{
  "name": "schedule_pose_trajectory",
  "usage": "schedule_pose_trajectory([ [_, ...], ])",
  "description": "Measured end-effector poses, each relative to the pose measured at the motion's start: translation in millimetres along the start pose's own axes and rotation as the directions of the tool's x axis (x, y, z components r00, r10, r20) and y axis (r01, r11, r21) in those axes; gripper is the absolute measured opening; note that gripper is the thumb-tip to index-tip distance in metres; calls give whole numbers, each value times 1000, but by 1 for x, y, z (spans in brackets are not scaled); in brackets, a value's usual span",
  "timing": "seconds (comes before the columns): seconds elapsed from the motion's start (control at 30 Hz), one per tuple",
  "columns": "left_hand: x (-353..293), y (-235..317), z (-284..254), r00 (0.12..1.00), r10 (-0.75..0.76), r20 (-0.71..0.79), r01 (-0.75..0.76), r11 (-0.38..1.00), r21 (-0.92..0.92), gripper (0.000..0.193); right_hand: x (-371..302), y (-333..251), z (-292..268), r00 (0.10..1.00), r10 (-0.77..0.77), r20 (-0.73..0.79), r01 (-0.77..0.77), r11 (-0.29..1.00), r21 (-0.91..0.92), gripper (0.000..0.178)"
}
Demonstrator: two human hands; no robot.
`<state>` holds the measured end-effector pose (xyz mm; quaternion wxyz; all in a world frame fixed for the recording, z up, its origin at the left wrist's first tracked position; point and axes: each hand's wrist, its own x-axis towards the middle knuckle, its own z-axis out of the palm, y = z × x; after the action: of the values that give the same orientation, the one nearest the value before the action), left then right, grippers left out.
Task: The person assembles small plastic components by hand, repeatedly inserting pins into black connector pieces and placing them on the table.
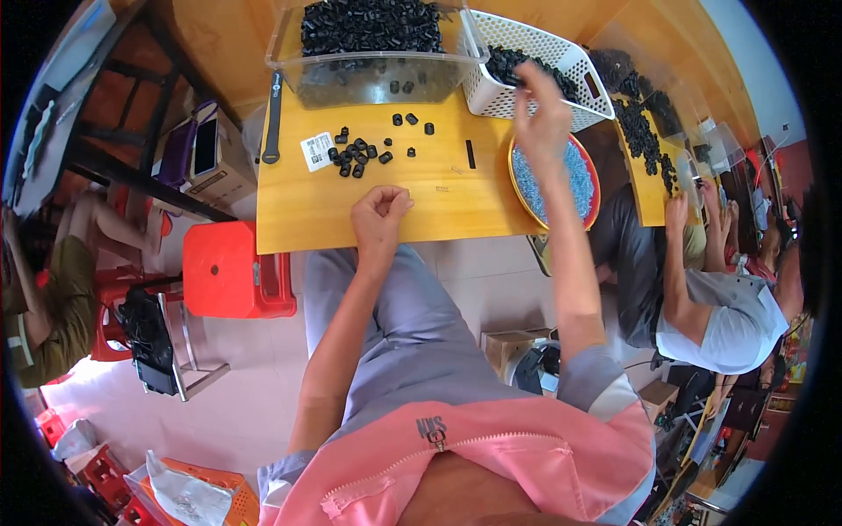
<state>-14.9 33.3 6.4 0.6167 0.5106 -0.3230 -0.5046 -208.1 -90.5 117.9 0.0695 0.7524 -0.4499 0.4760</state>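
My left hand (pixel 381 215) is at the front edge of the yellow wooden table (pixel 351 215), its fingertips pinched together; whatever may be between them is too small to make out. Beyond it lie several small black cylindrical caps (pixel 353 158), some in a loose cluster and others apart. My right hand (pixel 541 123) reaches over the near side of a white perforated basket (pixel 504 103), which holds many black pieces (pixel 553 79). Its fingers are blurred against those dark pieces. Below my right wrist, a round red-and-yellow bowl (pixel 593 180) holds small light-blue pieces (pixel 570 175).
A clear plastic bin (pixel 368 83) full of black parts (pixel 368 26) stands at the back. A black strap-like tool (pixel 274 118), a white label (pixel 317 152) and a black strip (pixel 471 154) lie on the table. A red stool (pixel 228 270) stands left; a co-worker (pixel 715 307) sits right.
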Motion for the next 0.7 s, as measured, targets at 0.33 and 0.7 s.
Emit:
schedule_pose_trajectory([
  [0.33,-3,2,-1,998,66,18,-68,983,173,8,-62,-17,3,872,240,426,-245,968,-43,14],
  [0.7,14,0,-7,993,114,-3,-109,957,269,11,-114,-22,33,923,188,336,-196,981,-11,8],
])
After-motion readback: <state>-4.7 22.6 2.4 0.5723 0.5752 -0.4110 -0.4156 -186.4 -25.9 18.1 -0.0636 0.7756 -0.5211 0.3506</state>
